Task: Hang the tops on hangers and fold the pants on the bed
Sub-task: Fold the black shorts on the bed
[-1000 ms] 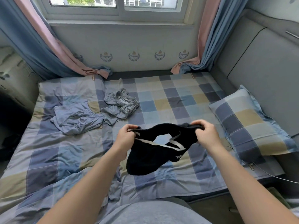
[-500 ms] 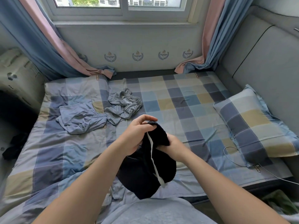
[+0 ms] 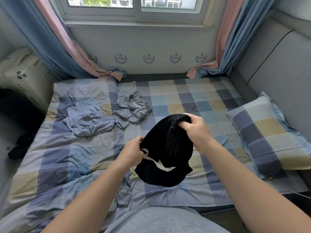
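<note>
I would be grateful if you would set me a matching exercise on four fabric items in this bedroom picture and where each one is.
1. black garment
2. checked pillow
3. crumpled grey garment
4. blue-grey shorts

a. spread out on the bed, picture's left
b. gripped by the left hand and right hand
c. beside the grey padded panel
d. heaped mid-bed, nearer the window

Pairs: 1-b, 2-c, 3-d, 4-a
</note>
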A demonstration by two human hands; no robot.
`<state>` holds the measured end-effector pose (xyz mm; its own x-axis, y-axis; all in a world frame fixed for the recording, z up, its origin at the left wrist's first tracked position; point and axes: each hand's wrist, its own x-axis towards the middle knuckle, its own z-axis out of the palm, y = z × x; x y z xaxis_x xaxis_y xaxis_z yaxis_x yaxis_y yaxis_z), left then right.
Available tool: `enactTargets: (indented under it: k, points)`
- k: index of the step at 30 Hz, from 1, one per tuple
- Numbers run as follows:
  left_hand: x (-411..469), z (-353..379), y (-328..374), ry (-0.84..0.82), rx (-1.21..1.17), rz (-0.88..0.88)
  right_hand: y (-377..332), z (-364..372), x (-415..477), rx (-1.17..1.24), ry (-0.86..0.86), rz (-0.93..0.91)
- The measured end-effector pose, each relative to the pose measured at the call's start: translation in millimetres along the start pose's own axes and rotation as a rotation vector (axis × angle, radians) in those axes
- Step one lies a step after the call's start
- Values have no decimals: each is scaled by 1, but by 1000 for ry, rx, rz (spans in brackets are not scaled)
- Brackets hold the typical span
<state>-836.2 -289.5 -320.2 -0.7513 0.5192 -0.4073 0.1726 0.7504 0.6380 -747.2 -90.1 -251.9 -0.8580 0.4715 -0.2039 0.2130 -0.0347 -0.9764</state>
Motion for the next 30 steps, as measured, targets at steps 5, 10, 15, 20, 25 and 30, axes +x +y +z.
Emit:
enactTargets:
  k: [5,10,15,20,25,30]
  points:
    - [2,0,0,-205,-65,-68,2,-6,5,-218,148,-43]
    - [1,5,6,-135,-139,53,0,-3,0,-207,114,-23]
    - [12,16,22,128,-180,271,-17,2,-9,-150,-181,-57]
    - [24,14,21,299,-116,272,-20,-19,-1,-435,-63,-205]
    - [33,-8,-4,356,30,110,19,-64,17,-1030,110,-121]
    - [38,-34,-27,259,146,-162,59,-82,13,-1238,219,114]
